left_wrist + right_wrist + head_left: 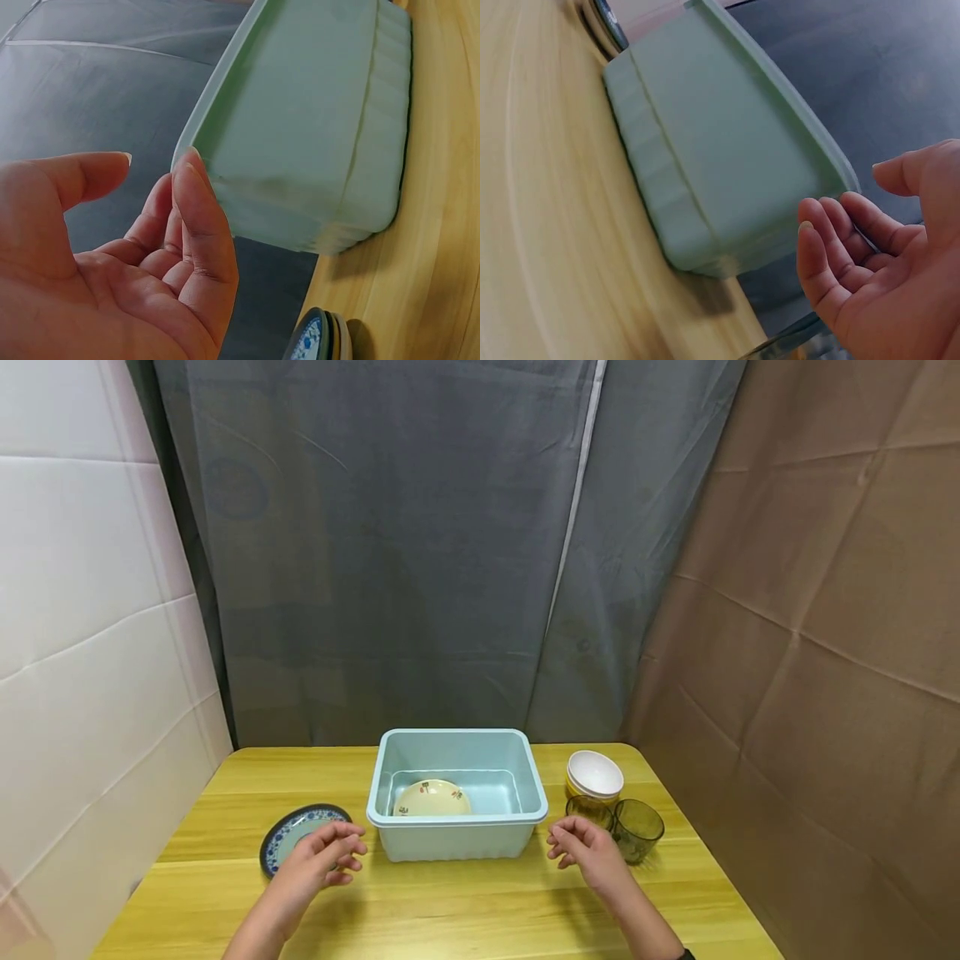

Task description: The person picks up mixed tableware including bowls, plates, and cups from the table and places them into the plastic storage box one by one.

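A pale blue-green plastic basin (455, 841) stands mid-table, with a cream plate (432, 798) bearing small printed motifs lying inside. My left hand (318, 860) hovers left of the basin's front corner, fingers loosely bent and holding nothing. It partly covers a plate with a blue floral rim (276, 845); in the left wrist view this plate (306, 343) tops a small stack. On the other side my right hand (594, 853) hangs just off the basin's right front corner, thumb apart from the loosely bent fingers (823, 255), also with nothing in it. Two amber-green glasses (638, 828) stand right behind this hand.
White bowls (595, 772), stacked with something yellow underneath, stand behind the glasses near the back right of the wooden table (450, 910). A grey curtain (405, 560) hangs behind the table, with a white cloth (90, 635) at left and a brown one (832, 635) at right.
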